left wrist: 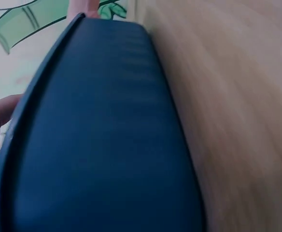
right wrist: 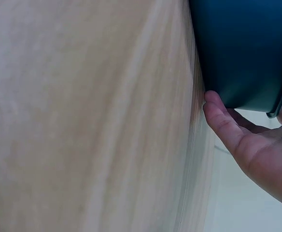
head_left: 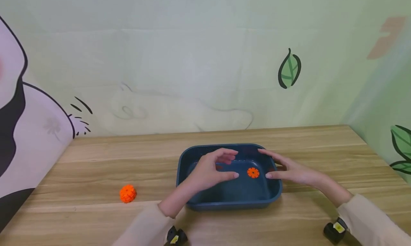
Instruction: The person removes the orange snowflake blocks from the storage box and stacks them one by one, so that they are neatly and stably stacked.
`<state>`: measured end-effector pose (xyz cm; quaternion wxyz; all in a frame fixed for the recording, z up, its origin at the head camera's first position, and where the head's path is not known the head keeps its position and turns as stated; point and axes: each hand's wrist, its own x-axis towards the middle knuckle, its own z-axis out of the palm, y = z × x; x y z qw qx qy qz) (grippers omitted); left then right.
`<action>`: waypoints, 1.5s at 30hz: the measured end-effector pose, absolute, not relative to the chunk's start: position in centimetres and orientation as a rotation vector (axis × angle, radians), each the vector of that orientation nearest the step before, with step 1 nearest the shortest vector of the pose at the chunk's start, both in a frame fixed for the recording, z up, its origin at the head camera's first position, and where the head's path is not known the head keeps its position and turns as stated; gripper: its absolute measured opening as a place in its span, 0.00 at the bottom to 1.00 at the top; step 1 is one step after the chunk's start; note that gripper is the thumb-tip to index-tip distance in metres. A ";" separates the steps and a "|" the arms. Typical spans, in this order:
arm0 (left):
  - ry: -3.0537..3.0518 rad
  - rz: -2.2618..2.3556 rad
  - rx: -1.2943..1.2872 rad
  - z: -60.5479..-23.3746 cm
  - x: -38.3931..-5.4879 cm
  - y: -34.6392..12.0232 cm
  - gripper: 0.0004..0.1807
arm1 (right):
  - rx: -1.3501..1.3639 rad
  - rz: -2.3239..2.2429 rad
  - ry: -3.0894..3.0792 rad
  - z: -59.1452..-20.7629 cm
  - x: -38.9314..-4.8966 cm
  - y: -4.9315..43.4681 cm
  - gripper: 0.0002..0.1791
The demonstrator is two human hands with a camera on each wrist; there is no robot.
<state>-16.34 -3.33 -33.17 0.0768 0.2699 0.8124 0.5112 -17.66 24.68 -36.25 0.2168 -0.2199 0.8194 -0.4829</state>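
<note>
A dark blue rectangular basin (head_left: 229, 205) sits on the table, with a flat orange notched disc (head_left: 253, 173) inside it toward the right. My left hand (head_left: 210, 171) hovers over the basin's left half, fingers loosely bent and apart from the thumb, with nothing held. At the right end my right hand (head_left: 290, 170) grips the basin's wall, thumb over the inside. In the right wrist view its fingers (right wrist: 225, 123) lie against the outside, low near the tabletop. The left wrist view mostly shows the basin's outer side (left wrist: 102, 121).
An orange clump of notched discs (head_left: 127, 193) lies on the wooden table (head_left: 96, 160), left of the basin. Behind the table hangs a pale green printed backdrop (head_left: 192, 67). Dark cameras (head_left: 335, 231) are strapped at both wrists.
</note>
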 end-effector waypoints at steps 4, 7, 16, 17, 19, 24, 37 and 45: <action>2.394 1.528 0.803 -33.8 -16.7 -1.6 0.27 | -0.609 -1.343 2.259 -36.2 -17.7 24.6 0.38; 2.381 1.517 0.774 -34.1 -16.6 -0.6 0.28 | -0.611 -1.349 2.251 -36.3 -17.7 24.6 0.38; 2.479 1.298 0.654 -34.8 -16.5 1.6 0.31 | -0.655 -1.352 2.240 -36.1 -17.6 24.4 0.38; 2.483 1.276 0.646 -34.8 -16.6 1.8 0.32 | -0.663 -1.350 2.242 -36.0 -17.6 24.3 0.38; 2.490 1.228 0.634 -35.0 -16.6 2.0 0.33 | -0.676 -1.350 2.243 -35.9 -17.5 24.3 0.38; 2.522 1.034 0.658 -35.8 -16.8 2.4 0.37 | -0.667 -1.338 2.246 -35.8 -17.5 24.5 0.38; 2.552 0.660 0.771 -36.0 -16.7 3.3 0.34 | -0.657 -1.298 2.242 -35.8 -17.6 25.0 0.38; 2.718 0.380 1.001 -36.2 -16.3 3.2 0.21 | -0.650 -1.303 2.241 -36.0 -17.6 24.9 0.39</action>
